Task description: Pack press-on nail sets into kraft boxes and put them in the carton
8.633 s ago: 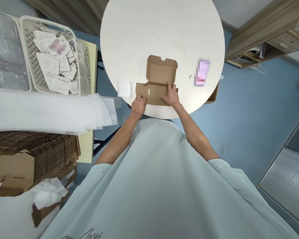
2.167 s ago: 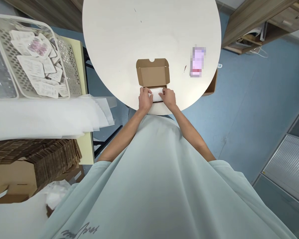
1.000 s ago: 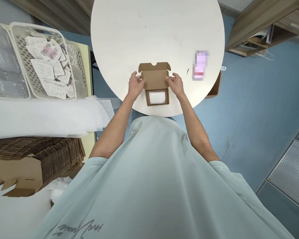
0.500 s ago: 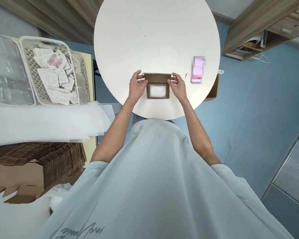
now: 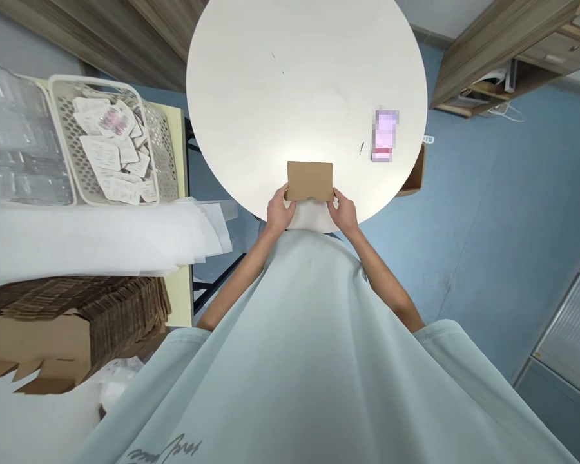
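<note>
A small brown cardboard box (image 5: 310, 180) lies on the round white table (image 5: 299, 84) near the edge closest to me, its lid folded down over the top. My left hand (image 5: 279, 211) grips the box's near left corner, with the thumb at the front edge and fingers along the side. At the near right corner my right hand (image 5: 343, 211) holds it the same way. The lid hides whatever is inside the box.
A blurred-out pinkish rectangle (image 5: 385, 135) lies on the table's right. On a side table at left are a white basket (image 5: 152, 142) of printed cards, clear plastic packs (image 5: 19, 135), white sheets (image 5: 101, 238) and stacked flat cardboard boxes (image 5: 125, 316). A wooden cabinet (image 5: 507, 58) stands far right.
The box's lid, raised before with a white packet showing inside, is now down. Both hands have moved from the lid's upper corners toward me, to the box's near corners.
</note>
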Demonstrator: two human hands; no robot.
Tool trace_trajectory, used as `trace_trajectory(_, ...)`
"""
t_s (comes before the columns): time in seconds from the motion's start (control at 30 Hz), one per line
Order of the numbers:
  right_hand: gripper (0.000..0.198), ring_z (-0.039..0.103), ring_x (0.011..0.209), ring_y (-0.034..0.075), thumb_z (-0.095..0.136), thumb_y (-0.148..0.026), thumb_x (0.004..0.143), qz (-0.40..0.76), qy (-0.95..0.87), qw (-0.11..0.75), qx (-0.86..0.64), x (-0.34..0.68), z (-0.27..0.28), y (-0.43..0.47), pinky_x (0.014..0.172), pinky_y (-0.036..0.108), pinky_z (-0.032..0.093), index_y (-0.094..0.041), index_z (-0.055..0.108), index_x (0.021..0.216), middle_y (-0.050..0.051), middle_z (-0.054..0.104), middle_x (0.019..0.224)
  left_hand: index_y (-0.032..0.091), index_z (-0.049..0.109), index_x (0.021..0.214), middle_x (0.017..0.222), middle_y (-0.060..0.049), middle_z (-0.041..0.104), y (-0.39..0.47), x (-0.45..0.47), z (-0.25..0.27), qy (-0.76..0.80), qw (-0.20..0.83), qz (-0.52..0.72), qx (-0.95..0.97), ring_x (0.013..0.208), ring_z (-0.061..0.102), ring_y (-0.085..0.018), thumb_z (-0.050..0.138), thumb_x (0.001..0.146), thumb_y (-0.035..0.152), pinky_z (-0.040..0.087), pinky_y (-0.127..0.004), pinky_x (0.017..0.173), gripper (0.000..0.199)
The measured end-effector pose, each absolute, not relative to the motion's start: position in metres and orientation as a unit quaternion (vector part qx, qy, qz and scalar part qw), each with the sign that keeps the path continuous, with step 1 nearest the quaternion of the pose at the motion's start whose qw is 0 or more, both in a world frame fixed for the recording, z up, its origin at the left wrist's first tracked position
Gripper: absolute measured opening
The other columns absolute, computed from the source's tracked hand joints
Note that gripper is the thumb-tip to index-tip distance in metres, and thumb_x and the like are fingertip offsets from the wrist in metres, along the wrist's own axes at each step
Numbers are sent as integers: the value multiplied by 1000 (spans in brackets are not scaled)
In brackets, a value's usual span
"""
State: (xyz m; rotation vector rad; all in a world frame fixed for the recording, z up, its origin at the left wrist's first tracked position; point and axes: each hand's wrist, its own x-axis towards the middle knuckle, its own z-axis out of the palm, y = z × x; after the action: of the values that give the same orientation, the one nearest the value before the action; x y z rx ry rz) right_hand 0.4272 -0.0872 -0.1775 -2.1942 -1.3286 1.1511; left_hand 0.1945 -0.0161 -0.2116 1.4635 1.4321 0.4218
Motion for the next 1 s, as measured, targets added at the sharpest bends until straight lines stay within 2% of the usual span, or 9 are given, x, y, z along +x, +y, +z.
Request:
trace_trajectory(0.07, 25, 74, 85, 36, 51, -41, 115, 413, -454, 119, -780, 425, -177, -92, 94, 51, 62, -28, 69, 125, 6, 74, 86, 24, 66, 156, 149, -14, 79, -24, 195, -206, 595, 502, 151, 610, 141, 72, -36, 73, 97, 30, 58, -52, 123, 60)
trace_trajectory(0.13, 17, 75, 87, 37, 55, -36, 112, 420, -443, 95, -786, 423, -176, -93, 91, 50, 61, -28, 69, 119, 7, 75, 86, 24, 68, 150, 141, -13, 81, -30, 198, -200, 599, 502, 128, 610, 132, 75, -36, 70, 95, 26, 60, -50, 115, 55)
trace_trajectory(0.2, 14, 78, 97, 37, 62, -33, 108, 431, -434, 89, -786, 423, -177, -94, 95, 49, 62, -27, 70, 117, 10, 81, 100, 24, 72, 137, 128, -11, 83, -33, 201, -196, 611, 503, 100, 603, 119, 77, -34, 66, 95, 24, 61, -47, 108, 42)
trace_trajectory(0.3, 26, 79, 117, 37, 74, -38, 100, 468, -417, 91, -774, 423, -178, -93, 104, 48, 62, -24, 72, 122, 13, 85, 126, 25, 71, 112, 110, -11, 81, -34, 206, -194, 644, 493, 60, 582, 106, 76, -33, 57, 103, 25, 59, -46, 103, 16)
trace_trajectory(0.4, 32, 78, 127, 37, 69, -46, 104, 487, -412, 91, -765, 423, -181, -93, 107, 47, 63, -23, 74, 125, 15, 85, 135, 26, 67, 99, 106, -13, 80, -32, 208, -198, 669, 481, 34, 566, 111, 76, -34, 51, 108, 26, 57, -46, 106, 18)
trace_trajectory(0.53, 30, 79, 124, 37, 49, -34, 112, 466, -416, 60, -779, 424, -187, -93, 106, 48, 62, -21, 75, 119, 18, 86, 130, 25, 70, 101, 113, -17, 84, -31, 206, -210, 701, 474, 16, 533, 127, 76, -37, 55, 104, 23, 56, -46, 111, 15)
trace_trajectory(0.7, 30, 79, 118, 39, 47, -29, 112, 458, -405, 39, -791, 426, -198, -96, 107, 50, 61, -24, 77, 114, 17, 86, 124, 26, 72, 98, 112, -17, 87, -36, 203, -231, 714, 486, 59, 500, 134, 78, -37, 61, 98, 26, 57, -50, 117, 11)
trace_trajectory(0.9, 44, 79, 124, 37, 47, -29, 110, 448, -410, 77, -791, 428, -209, -101, 115, 54, 61, -19, 78, 139, 17, 84, 139, 22, 79, 111, 136, -22, 86, -42, 202, -246, 707, 510, 87, 482, 145, 75, -40, 67, 94, 26, 56, -58, 124, 21)
trace_trajectory(1.0, 45, 79, 125, 36, 50, -29, 108, 443, -404, 72, -797, 430, -213, -100, 116, 54, 62, -19, 79, 141, 17, 83, 138, 21, 81, 116, 135, -21, 86, -42, 203, -248, 714, 502, 91, 481, 145, 75, -40, 68, 94, 22, 54, -58, 127, 25)
